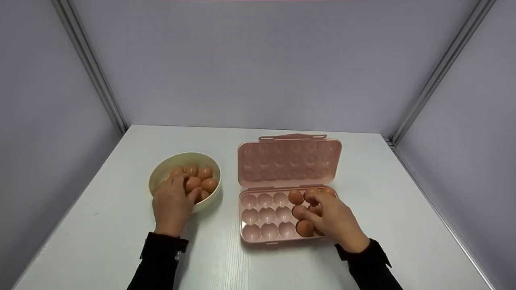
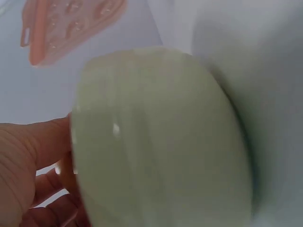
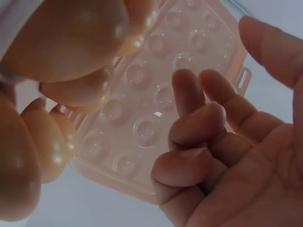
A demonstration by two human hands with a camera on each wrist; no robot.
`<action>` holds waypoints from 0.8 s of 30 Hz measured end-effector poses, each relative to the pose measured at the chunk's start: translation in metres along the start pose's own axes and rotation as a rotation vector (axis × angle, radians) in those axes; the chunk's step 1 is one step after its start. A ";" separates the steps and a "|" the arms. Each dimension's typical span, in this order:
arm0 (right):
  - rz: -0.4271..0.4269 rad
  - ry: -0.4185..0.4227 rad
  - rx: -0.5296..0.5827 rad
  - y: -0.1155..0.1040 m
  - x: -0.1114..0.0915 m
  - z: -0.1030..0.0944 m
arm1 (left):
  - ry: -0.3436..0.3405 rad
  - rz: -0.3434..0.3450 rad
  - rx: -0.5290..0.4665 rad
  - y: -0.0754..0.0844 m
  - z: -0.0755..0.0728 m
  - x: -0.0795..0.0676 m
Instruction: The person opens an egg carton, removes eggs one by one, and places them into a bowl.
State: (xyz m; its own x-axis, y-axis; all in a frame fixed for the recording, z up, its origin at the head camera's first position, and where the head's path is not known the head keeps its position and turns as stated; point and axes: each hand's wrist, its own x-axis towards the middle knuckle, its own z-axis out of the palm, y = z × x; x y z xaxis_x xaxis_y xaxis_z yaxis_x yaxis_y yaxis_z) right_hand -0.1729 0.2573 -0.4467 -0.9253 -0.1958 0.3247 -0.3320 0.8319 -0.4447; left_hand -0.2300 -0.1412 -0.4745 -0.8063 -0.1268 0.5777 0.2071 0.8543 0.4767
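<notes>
Inside a pale green bowl (image 1: 159, 171) on the left, my left hand (image 1: 172, 205) has its thumb and fingers around a brown egg (image 2: 67, 176). Several other brown eggs (image 1: 204, 173) lie around it in the bowl. Over the right part of an open pink egg carton (image 1: 262, 209), my right hand (image 1: 332, 217) hovers with loosely bent fingers and nothing between them, as the right wrist view shows. Brown eggs (image 1: 296, 197) sit in the carton's right-hand cups, partly hidden by that hand. The three left columns of cups hold no eggs.
The carton's pink lid (image 1: 288, 163) stands raised at the back, leaning away. Bowl and carton rest on a white table (image 1: 217, 257), a short gap between them. Pale panels (image 1: 258, 64) enclose the table at the back and both sides.
</notes>
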 end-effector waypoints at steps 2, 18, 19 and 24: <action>-0.015 -0.018 -0.027 0.001 -0.001 0.003 | -0.066 -0.053 0.011 -0.004 0.001 0.000; -0.097 0.039 -0.127 0.005 -0.004 0.014 | -0.156 -0.204 0.055 -0.012 0.003 0.002; -0.092 0.037 -0.126 0.005 -0.003 0.014 | -0.155 -0.205 0.056 -0.012 0.002 0.002; -0.071 0.014 -0.115 0.004 -0.003 0.014 | -0.146 -0.214 0.034 -0.011 0.002 0.001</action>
State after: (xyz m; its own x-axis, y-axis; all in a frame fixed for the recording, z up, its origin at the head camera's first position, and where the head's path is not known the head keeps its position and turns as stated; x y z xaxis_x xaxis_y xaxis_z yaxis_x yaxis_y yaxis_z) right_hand -0.1740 0.2537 -0.4612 -0.8974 -0.2497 0.3639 -0.3728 0.8702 -0.3221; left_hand -0.2339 -0.1502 -0.4804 -0.9015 -0.2345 0.3637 0.0066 0.8329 0.5534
